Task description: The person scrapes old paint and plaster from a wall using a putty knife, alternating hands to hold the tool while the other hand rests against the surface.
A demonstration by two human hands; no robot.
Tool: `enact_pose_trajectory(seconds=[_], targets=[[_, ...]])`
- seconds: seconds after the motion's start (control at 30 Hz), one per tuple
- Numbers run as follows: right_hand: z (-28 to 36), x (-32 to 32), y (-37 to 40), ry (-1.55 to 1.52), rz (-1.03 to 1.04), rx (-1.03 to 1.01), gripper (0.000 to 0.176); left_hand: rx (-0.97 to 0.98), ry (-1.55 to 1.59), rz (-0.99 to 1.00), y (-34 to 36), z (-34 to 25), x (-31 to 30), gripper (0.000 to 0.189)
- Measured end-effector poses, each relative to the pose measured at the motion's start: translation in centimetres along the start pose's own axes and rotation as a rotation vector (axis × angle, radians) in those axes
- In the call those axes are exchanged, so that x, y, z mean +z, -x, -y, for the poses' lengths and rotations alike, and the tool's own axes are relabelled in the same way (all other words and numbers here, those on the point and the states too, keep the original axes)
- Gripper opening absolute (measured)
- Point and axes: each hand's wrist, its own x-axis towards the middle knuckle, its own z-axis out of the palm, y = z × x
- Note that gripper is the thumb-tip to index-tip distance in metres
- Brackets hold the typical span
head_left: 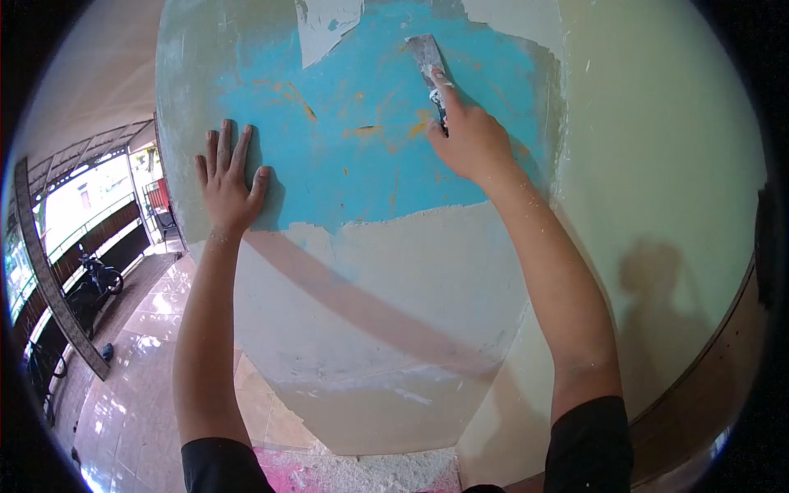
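My right hand (472, 135) is wrapped round the dark handle of a putty knife (426, 56), the index finger laid along its metal blade. The blade points up and left against the bright blue part of the wall (312, 177). White residue clings to the knife near the fingers. To the left, my left hand (228, 185) lies flat on the wall with its fingers spread, at the edge where blue meets dull green. Orange-brown marks streak the blue area. Pale, ragged-edged layers border it above and below.
White flakes and dust (362, 472) lie on a pink sheet (288, 472) at the wall's foot. A light green wall (657, 148) meets this one at a corner on the right. Tiled floor (136, 386), a post (62, 287) and a parked motorcycle (97, 275) are at the left.
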Motion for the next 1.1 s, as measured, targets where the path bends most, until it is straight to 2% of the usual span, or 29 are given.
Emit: enact_pose_trajectory(seconds=[0.07,0.1,0.2,0.27,1.1], targets=[[-0.2,0.2,0.1,-0.008,-0.03,-0.013,0.077,0.008,-0.009,-0.008,0.1,-0.2,-0.1,0.068],[-0.4,-0.3,-0.1,0.019,0.001,-0.059,0.077,-0.054,-0.008,0.001,1.8,-1.3,-0.2,0.068],[-0.3,-0.4,0.0,-0.004,0.045,-0.032,0.076,-0.071,0.012,0.008,2.1,-1.5,-0.3,0.066],[-0.5,-0.2,0.1,-0.012,0.003,-0.075,0.076,-0.07,0.021,-0.008,2.3,-1.5,-0.3,0.066],[-0.1,-0.5,0.1,-0.027,0.016,-0.055,0.075,-0.073,0.043,-0.007,2.1,-1.4,-0.7,0.067]])
